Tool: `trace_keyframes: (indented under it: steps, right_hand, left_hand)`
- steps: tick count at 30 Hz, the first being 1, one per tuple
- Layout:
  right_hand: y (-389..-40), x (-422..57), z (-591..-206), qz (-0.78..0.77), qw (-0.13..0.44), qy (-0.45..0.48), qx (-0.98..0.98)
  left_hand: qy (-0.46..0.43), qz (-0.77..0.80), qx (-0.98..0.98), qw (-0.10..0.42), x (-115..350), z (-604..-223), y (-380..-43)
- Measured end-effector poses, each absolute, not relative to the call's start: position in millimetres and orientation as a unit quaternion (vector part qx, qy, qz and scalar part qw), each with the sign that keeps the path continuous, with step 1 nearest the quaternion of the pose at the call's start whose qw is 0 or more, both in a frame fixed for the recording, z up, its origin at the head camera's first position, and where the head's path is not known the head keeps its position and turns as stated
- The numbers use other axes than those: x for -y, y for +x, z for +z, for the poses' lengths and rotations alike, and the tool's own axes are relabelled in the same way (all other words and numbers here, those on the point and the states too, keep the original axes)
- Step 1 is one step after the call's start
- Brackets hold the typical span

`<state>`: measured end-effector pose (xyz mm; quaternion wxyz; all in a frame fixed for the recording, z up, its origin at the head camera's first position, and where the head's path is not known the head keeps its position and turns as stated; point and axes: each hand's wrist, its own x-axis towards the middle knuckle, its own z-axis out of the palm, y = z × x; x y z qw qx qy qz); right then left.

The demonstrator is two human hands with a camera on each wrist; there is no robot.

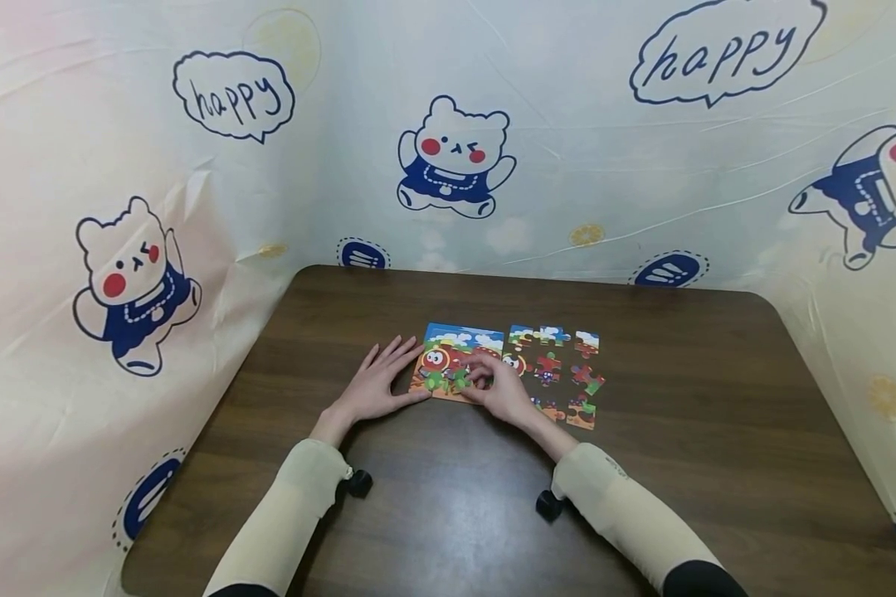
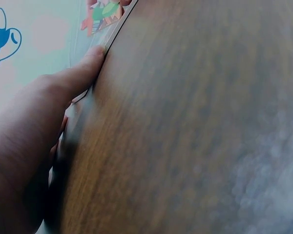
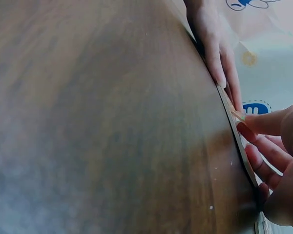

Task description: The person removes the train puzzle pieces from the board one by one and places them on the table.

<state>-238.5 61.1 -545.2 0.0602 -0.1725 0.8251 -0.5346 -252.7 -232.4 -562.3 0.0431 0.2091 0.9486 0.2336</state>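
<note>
A colourful cartoon puzzle board (image 1: 455, 340) lies on the brown table. My left hand (image 1: 377, 383) lies with fingers spread at the board's left side, its thumb touching the lower left edge. Over the lower right part of the board is my right hand (image 1: 502, 391). Its thumb and index finger pinch a thin puzzle piece (image 3: 239, 115), seen nearly edge-on in the right wrist view; the hand hides most of it. Loose puzzle pieces (image 1: 547, 369) lie in rows just right of the board, some partly covered by the right hand.
The wooden table (image 1: 448, 514) has rounded far corners. A pale curtain (image 1: 567, 149) with bear drawings and "happy" bubbles surrounds its far and side edges. A black wrist device (image 1: 548, 506) hangs by the right sleeve, another (image 1: 359, 483) by the left.
</note>
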Motion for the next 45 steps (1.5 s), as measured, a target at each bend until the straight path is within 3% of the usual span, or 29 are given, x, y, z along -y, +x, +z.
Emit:
trace_keyframes:
  steps: [17,45]
  right_hand:
    - [-233.4,-63.2,-545.7,-0.531,0.058,-0.161,-0.830]
    - [-189.7,-118.6,-533.6,-0.487,0.027,-0.076,-0.870]
  left_hand:
    - [0.210,0.237,-0.947,0.044,229.0,-558.0,-250.2]
    - [0.200,0.214,-0.955,0.054,230.2,-556.7,-251.2]
